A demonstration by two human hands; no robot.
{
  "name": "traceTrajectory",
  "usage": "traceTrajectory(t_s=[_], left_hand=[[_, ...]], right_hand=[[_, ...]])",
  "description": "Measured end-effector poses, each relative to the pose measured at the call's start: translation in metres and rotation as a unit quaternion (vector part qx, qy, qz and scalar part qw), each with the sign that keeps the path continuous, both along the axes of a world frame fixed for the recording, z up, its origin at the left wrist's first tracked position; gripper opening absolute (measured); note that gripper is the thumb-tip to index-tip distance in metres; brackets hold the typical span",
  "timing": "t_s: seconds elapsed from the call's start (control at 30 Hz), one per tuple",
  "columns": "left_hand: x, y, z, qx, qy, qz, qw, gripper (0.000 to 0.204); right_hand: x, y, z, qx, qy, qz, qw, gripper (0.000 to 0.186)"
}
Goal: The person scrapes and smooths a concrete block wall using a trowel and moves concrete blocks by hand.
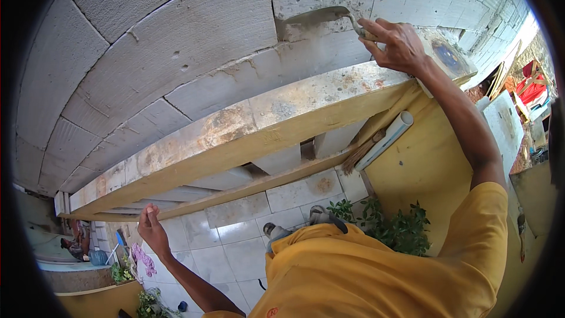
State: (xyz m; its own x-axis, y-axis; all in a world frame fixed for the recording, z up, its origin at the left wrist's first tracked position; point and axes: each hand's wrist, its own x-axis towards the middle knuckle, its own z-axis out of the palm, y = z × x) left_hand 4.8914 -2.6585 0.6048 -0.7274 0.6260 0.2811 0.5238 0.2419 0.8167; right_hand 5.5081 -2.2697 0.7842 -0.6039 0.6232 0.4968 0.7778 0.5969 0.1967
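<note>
One darker grey patch [292,33] shows on the block wall [200,41] beneath the trowel [315,16] gripped in the right hand [400,47], most blocks looking uncoated, so smoothing seems only partly done, while the left hand [154,232] is pinched, holding what I cannot tell.

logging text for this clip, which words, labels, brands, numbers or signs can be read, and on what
None can be read.
Shirt: a small red mark near the lower edge of the picture, too small to tell whether it has letters.
Trowel: no lettering shows.
Wall: no lettering shows.
</note>
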Motion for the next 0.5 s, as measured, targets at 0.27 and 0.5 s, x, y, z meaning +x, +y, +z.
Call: traceTrajectory(t_s=[0.27, 0.5], left_hand=[[0.037, 0.048, 0.049, 0.071, 0.039, -0.100, 0.992, 0.037], [0.041, 0.029, 0.030, 0.013, 0.010, -0.054, 0.998, 0.032]], right_hand=[[-0.019, -0.001, 0.023, 0.129, 0.138, 0.147, 0.971, 0.034], [-0.002, 0.005, -0.018, -0.004, 0.063, 0.074, 0.995, 0.037]])
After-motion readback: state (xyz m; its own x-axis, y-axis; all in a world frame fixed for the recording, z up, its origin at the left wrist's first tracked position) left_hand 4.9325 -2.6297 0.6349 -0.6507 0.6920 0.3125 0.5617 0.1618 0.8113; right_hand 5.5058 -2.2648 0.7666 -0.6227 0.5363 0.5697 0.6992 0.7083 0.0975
